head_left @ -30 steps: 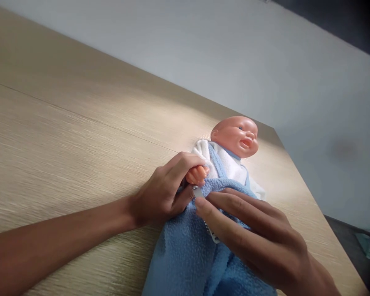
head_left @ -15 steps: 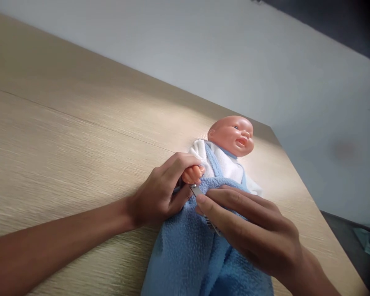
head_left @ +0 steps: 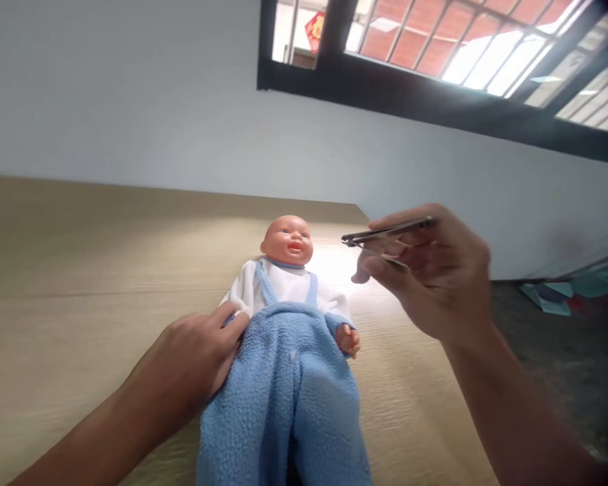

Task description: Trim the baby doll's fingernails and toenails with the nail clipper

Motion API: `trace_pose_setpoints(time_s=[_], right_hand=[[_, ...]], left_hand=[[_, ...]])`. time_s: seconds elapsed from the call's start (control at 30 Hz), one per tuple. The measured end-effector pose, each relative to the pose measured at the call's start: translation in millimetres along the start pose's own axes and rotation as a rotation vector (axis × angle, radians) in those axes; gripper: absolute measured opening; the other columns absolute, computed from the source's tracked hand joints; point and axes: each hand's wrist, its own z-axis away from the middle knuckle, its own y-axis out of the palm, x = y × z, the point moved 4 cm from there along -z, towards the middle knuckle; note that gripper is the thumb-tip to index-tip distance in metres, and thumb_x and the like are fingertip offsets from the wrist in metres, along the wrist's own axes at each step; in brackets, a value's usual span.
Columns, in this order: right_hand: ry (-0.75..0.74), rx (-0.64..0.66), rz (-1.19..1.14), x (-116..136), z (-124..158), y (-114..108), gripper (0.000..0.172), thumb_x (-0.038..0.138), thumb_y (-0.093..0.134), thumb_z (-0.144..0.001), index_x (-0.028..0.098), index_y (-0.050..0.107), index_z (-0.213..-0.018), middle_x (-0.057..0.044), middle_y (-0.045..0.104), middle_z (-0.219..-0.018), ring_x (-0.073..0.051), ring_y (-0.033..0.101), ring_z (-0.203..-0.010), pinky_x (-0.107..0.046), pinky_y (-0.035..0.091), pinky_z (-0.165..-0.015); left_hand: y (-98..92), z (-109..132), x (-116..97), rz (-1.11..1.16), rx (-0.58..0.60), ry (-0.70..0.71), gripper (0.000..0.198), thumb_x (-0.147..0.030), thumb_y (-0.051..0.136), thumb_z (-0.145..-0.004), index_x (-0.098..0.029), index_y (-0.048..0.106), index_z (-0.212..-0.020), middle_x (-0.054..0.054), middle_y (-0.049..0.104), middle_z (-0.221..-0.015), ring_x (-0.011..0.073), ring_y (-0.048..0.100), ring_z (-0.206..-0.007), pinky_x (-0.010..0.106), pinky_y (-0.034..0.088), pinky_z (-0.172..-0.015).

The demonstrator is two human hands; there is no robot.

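Held clear of the doll, the slim, dark-gleaming metal nail clipper (head_left: pixel 390 231) points leftward in the air beside the doll's head, its lever slanting away from the body. The right hand (head_left: pixel 438 280) holds it, pinched narrowly between thumb and fingers. What has just changed, as I see it from my remote post, is that the tool is raised off the doll; I read this as a break in the close work at the doll's fingers.

The smooth-headed plastic doll (head_left: pixel 284 324), in fleecy blue overalls (head_left: pixel 263 381) over a white shirt (head_left: pixel 290 285), lies face up below and left of the clipper. The left hand (head_left: pixel 195 347) has its fingers curled around the doll's arm near the cuff; I cannot tell whether they grip sleeve or plastic, since the small hand there is hidden. The doll's other hand (head_left: pixel 348 339) protrudes uncovered from its blue cuff.

Compared with the frame half a second earlier, where the clipper's tip is at the doll's gripped fingers, I note the tool well apart and that second doll hand visible.

Beneath lies the pale wood-grained tabletop (head_left: pixel 81 270); beyond are the grey-white wall (head_left: pixel 132 115) and, newly in view, a dark-framed, barred window (head_left: pixel 410 77).
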Motion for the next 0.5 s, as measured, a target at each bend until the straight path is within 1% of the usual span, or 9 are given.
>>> trace_pose_setpoints(time_s=[0.07, 0.13, 0.2, 0.27, 0.3, 0.33, 0.4, 0.47, 0.5], right_hand=[[0.045, -0.031, -0.021, -10.0, 13.7, -8.5, 0.022, 0.017, 0.074, -0.084, 0.021, 0.064, -0.103, 0.007, 0.055, -0.067, -0.011, 0.062, -0.058, -0.026, 0.057, -0.052], [0.085, -0.037, 0.027, -18.4, 37.0, -11.1, 0.020, 0.017, 0.072, -0.086, 0.019, 0.062, -0.104, 0.007, 0.053, -0.067, -0.009, 0.058, -0.057, -0.025, 0.056, -0.053], [0.052, -0.124, 0.117, -21.7, 65.2, -13.3, 0.022, 0.015, 0.071, -0.085, 0.018, 0.061, -0.105, 0.006, 0.053, -0.067, -0.009, 0.056, -0.058, -0.024, 0.054, -0.053], [0.028, -0.216, 0.155, -23.6, 92.7, -13.6, 0.023, 0.015, 0.070, -0.086, 0.018, 0.060, -0.106, 0.007, 0.054, -0.067, -0.009, 0.056, -0.057, -0.025, 0.054, -0.055], [0.023, -0.271, 0.180, -24.4, 104.7, -13.7, 0.023, 0.014, 0.069, -0.086, 0.019, 0.059, -0.107, 0.006, 0.056, -0.069, -0.009, 0.058, -0.058, -0.025, 0.055, -0.057], [0.021, -0.317, 0.201, -25.2, 114.9, -13.4, 0.024, 0.013, 0.068, -0.086, 0.019, 0.059, -0.108, 0.004, 0.059, -0.071, -0.010, 0.060, -0.060, -0.026, 0.057, -0.058], [0.017, -0.381, 0.245, -26.4, 129.6, -12.0, 0.029, 0.011, 0.067, -0.086, 0.019, 0.057, -0.112, 0.002, 0.063, -0.077, -0.012, 0.064, -0.065, -0.029, 0.060, -0.062], [-0.019, -0.392, 0.271, -25.8, 136.9, -9.8, 0.035, 0.009, 0.069, -0.084, 0.019, 0.057, -0.116, -0.001, 0.067, -0.084, -0.014, 0.068, -0.071, -0.031, 0.062, -0.066], [-0.053, -0.382, 0.277, -24.7, 138.6, -8.7, 0.038, 0.010, 0.069, -0.083, 0.019, 0.057, -0.117, -0.002, 0.069, -0.087, -0.015, 0.070, -0.074, -0.032, 0.063, -0.068]], left_hand=[[-8.2, 4.9, -0.5, 0.030, 0.007, 0.029, 0.022, -0.018, 0.048, -0.093, -0.025, 0.065, -0.105, 0.004, 0.071, -0.100, 0.0210, 0.063, -0.065, 0.034, 0.047, -0.061], [-19.2, 7.6, -0.6, 0.054, -0.066, 0.066, 0.026, -0.025, 0.052, -0.093, -0.029, 0.066, -0.115, 0.004, 0.072, -0.107, 0.0253, 0.067, -0.079, 0.039, 0.050, -0.072], [-31.0, 3.9, -5.5, 0.043, -0.160, 0.097, 0.032, -0.026, 0.050, -0.093, -0.031, 0.065, -0.121, 0.006, 0.072, -0.113, 0.0299, 0.066, -0.093, 0.044, 0.049, -0.080], [-38.4, -9.4, -18.8, 0.053, -0.183, 0.118, 0.035, -0.025, 0.048, -0.094, -0.031, 0.064, -0.124, 0.006, 0.071, -0.118, 0.0333, 0.063, -0.107, 0.051, 0.048, -0.089], [-39.1, -19.6, -28.5, 0.079, -0.153, 0.128, 0.036, -0.023, 0.048, -0.094, -0.031, 0.062, -0.126, 0.005, 0.070, -0.122, 0.0341, 0.060, -0.115, 0.054, 0.046, -0.096], [-39.3, -31.0, -40.7, 0.129, -0.139, 0.175, 0.036, -0.025, 0.048, -0.095, -0.030, 0.061, -0.128, 0.005, 0.069, -0.124, 0.0338, 0.059, -0.118, 0.057, 0.044, -0.101], [-33.5, -55.3, -65.5, 0.248, -0.056, 0.282, 0.040, -0.025, 0.050, -0.096, -0.024, 0.054, -0.136, 0.009, 0.064, -0.132, 0.0328, 0.056, -0.123, 0.057, 0.044, -0.105], [-21.6, -76.4, -84.0, 0.317, 0.076, 0.363, 0.039, -0.019, 0.053, -0.094, -0.023, 0.054, -0.132, 0.009, 0.061, -0.137, 0.0329, 0.054, -0.126, 0.057, 0.045, -0.105], [-15.3, -84.4, -89.7, 0.338, 0.135, 0.397, 0.034, -0.014, 0.054, -0.092, -0.024, 0.057, -0.125, 0.008, 0.062, -0.133, 0.0325, 0.053, -0.127, 0.058, 0.044, -0.106]])
